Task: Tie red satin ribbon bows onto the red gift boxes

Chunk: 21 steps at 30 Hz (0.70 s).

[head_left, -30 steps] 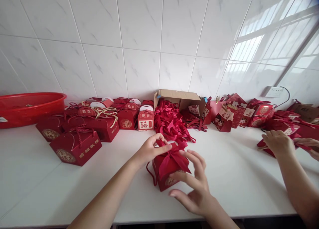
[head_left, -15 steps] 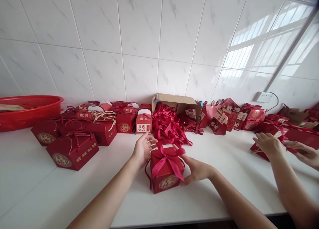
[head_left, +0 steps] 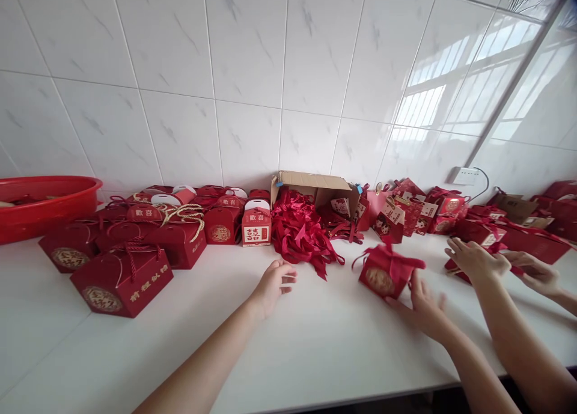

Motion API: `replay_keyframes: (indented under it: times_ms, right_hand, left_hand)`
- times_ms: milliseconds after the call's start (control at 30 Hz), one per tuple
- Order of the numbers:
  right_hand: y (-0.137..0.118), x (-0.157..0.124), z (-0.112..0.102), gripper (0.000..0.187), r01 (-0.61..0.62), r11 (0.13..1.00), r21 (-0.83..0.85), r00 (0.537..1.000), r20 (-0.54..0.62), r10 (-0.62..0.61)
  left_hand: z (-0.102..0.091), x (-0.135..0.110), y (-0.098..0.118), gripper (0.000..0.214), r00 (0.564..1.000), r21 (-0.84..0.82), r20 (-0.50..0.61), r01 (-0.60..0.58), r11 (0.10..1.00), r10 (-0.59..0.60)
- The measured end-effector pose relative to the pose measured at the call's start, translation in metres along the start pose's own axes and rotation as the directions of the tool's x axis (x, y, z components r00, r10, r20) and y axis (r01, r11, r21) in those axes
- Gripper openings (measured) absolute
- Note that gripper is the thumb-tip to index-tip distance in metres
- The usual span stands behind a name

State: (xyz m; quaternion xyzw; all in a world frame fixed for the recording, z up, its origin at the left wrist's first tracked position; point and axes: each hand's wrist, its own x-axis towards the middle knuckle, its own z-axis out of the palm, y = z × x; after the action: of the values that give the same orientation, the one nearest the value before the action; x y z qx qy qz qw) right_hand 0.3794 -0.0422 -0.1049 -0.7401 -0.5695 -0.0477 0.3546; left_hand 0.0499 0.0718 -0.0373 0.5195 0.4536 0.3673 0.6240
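The white tabletop (head_left: 315,348) is smooth and faintly shiny. On its near right part is the red gift box (head_left: 381,276), stiff folded card with a round gold medallion on one face and a glossy satin bow (head_left: 399,264) on top. Over on the left, a sturdier red carton (head_left: 121,282) sits angled, its top pinched in, with a twisted red cord handle and gold lettering. Past these, ribbons (head_left: 302,234) spill in a crumpled, silky heap from a plain brown cardboard box (head_left: 311,181), and a round red plastic basin (head_left: 49,216) takes the far left. Glossy, grey-veined tiles (head_left: 243,71) rise behind.

The left hand (head_left: 274,285) hangs above the table with nothing in it, palm inward, fingers loosely bent. The right hand (head_left: 421,309), a little blurred, grasps the gift box by its right side, thumb low, fingers up along the card; the box leans slightly. Farther right, a co-worker's hands (head_left: 480,264) are busy at another red box.

Half a second ago the gift box stood upright in the middle, between both of the person's hands; now it is off to the right with the right hand alone, well apart from the left.
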Motion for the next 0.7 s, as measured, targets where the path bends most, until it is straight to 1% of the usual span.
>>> replay_keyframes:
  times_ms: [33, 67, 100, 133, 167, 233, 267, 333, 367, 400, 433, 467, 500, 533, 567, 633, 667, 700]
  right_hand:
    - [0.007, -0.003, 0.004, 0.072, -0.169, 0.973, -0.155, 0.984, 0.029, 0.176]
    - [0.011, -0.007, 0.009, 0.072, -0.282, 0.914, -0.292, 0.951, 0.042, 0.307]
    - [0.010, -0.011, 0.012, 0.070, -0.307, 0.876, -0.373, 0.925, 0.099, 0.366]
    - [0.006, -0.015, 0.014, 0.066, -0.291, 0.843, -0.453, 0.898, 0.174, 0.403]
    - [-0.002, -0.018, 0.014, 0.062, -0.228, 0.837, -0.498, 0.881, 0.260, 0.395]
    - [-0.026, -0.020, 0.015, 0.057, -0.069, 0.844, -0.532, 0.868, 0.384, 0.313]
    - [-0.041, -0.019, 0.015, 0.055, 0.038, 0.855, -0.517, 0.866, 0.444, 0.230]
    - [-0.075, -0.013, 0.021, 0.055, 0.237, 0.861, -0.451, 0.844, 0.534, 0.046]
    - [-0.091, -0.008, 0.026, 0.058, 0.310, 0.848, -0.430, 0.830, 0.557, -0.021]
    - [-0.107, -0.002, 0.033, 0.065, 0.353, 0.829, -0.433, 0.825, 0.562, -0.058]
    - [-0.122, 0.004, 0.040, 0.070, 0.427, 0.809, -0.404, 0.818, 0.554, -0.155]
    - [-0.135, 0.011, 0.047, 0.070, 0.503, 0.786, -0.358, 0.800, 0.537, -0.267]
    - [-0.147, 0.018, 0.053, 0.067, 0.532, 0.785, -0.318, 0.796, 0.504, -0.335]
    - [-0.157, 0.025, 0.059, 0.061, 0.524, 0.806, -0.274, 0.802, 0.476, -0.360]
    - [-0.167, 0.033, 0.062, 0.052, 0.492, 0.840, -0.230, 0.818, 0.452, -0.355]
    - [-0.183, 0.047, 0.066, 0.036, 0.441, 0.880, -0.175, 0.845, 0.411, -0.342]
    - [-0.190, 0.054, 0.066, 0.032, 0.408, 0.904, -0.129, 0.862, 0.382, -0.334]
    - [-0.197, 0.060, 0.065, 0.032, 0.413, 0.905, -0.105, 0.865, 0.355, -0.354]
  left_hand:
    - [0.001, 0.001, -0.004, 0.020, 1.000, 0.095, -0.011, -0.016, 0.995, 0.017]
    - [0.003, 0.001, -0.009, 0.019, 0.999, 0.190, -0.017, -0.041, 0.981, 0.045]
    - [0.005, 0.001, -0.012, 0.019, 0.996, 0.280, -0.015, -0.079, 0.957, 0.086]
    - [0.006, 0.000, -0.016, 0.018, 0.991, 0.362, 0.000, -0.125, 0.924, 0.134]
    - [0.008, -0.001, -0.019, 0.016, 0.983, 0.434, 0.026, -0.175, 0.884, 0.182]
    - [0.012, -0.003, -0.022, 0.012, 0.963, 0.550, 0.092, -0.260, 0.794, 0.251]
    - [0.014, -0.004, -0.023, 0.011, 0.955, 0.597, 0.123, -0.290, 0.748, 0.271]
    - [0.015, -0.004, -0.024, 0.010, 0.940, 0.676, 0.167, -0.328, 0.660, 0.297]
    - [0.015, -0.003, -0.025, 0.011, 0.935, 0.711, 0.177, -0.337, 0.617, 0.307]
    - [0.014, -0.001, -0.025, 0.012, 0.932, 0.745, 0.177, -0.337, 0.575, 0.317]
    - [0.013, 0.001, -0.026, 0.015, 0.930, 0.777, 0.169, -0.329, 0.536, 0.325]
    - [0.011, 0.003, -0.026, 0.018, 0.930, 0.807, 0.154, -0.313, 0.501, 0.333]
    - [0.008, 0.005, -0.027, 0.022, 0.931, 0.833, 0.135, -0.292, 0.471, 0.339]
    - [0.006, 0.007, -0.027, 0.027, 0.932, 0.854, 0.115, -0.270, 0.445, 0.343]
    - [0.003, 0.009, -0.028, 0.031, 0.933, 0.871, 0.097, -0.248, 0.424, 0.345]
    - [0.000, 0.011, -0.028, 0.038, 0.935, 0.897, 0.069, -0.210, 0.388, 0.347]
    - [-0.001, 0.012, -0.028, 0.040, 0.937, 0.907, 0.061, -0.196, 0.373, 0.345]
    - [-0.001, 0.012, -0.028, 0.041, 0.938, 0.915, 0.056, -0.185, 0.359, 0.341]
